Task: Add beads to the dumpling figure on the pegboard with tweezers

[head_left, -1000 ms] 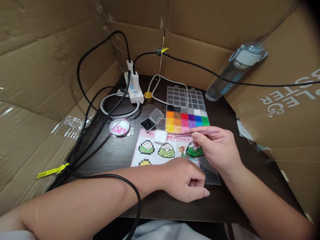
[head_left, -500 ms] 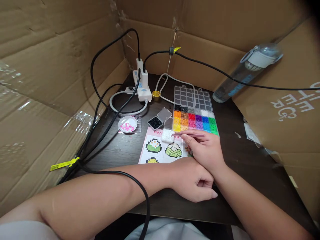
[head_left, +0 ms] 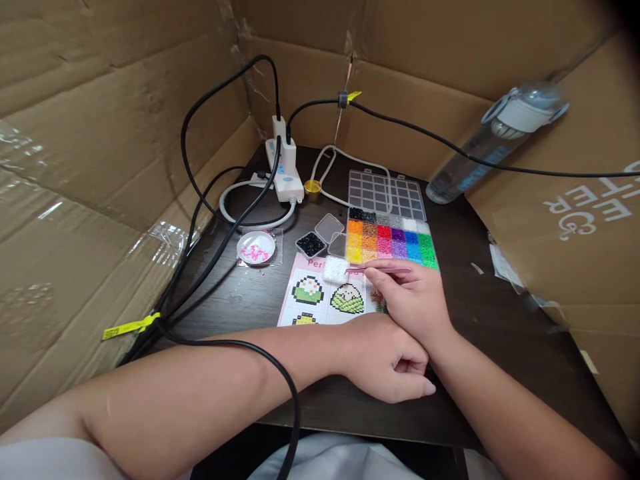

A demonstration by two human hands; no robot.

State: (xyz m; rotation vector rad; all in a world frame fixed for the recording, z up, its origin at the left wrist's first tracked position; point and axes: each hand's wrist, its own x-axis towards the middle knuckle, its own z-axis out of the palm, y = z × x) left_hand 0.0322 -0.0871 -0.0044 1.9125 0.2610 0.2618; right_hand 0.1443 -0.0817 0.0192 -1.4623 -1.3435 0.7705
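Observation:
My right hand (head_left: 411,293) is closed in a pinch on a pair of pinkish tweezers (head_left: 387,270). Their tips point left and reach the right edge of a small clear box of white beads (head_left: 335,269). That box lies over the top of a printed bead pattern sheet (head_left: 325,313), which shows pixel drawings. Curled into a loose fist, my left hand (head_left: 387,363) lies across the sheet's lower part, under my right wrist. Just behind the white beads stands a lidded small box of black beads (head_left: 311,245). A many-coloured bead case (head_left: 390,240) is beyond my right hand.
A white dish (head_left: 256,248) of pink and white beads sits on a clear pegboard (head_left: 279,247). Behind are a power strip (head_left: 287,180) and a gold tin (head_left: 313,191). A black cable (head_left: 273,360) crosses my left forearm. A bottle (head_left: 495,147) leans against cardboard walls (head_left: 425,40).
The tweezers' tips have shifted slightly right, from over the white beads to the box's right edge. My left hand stays put.

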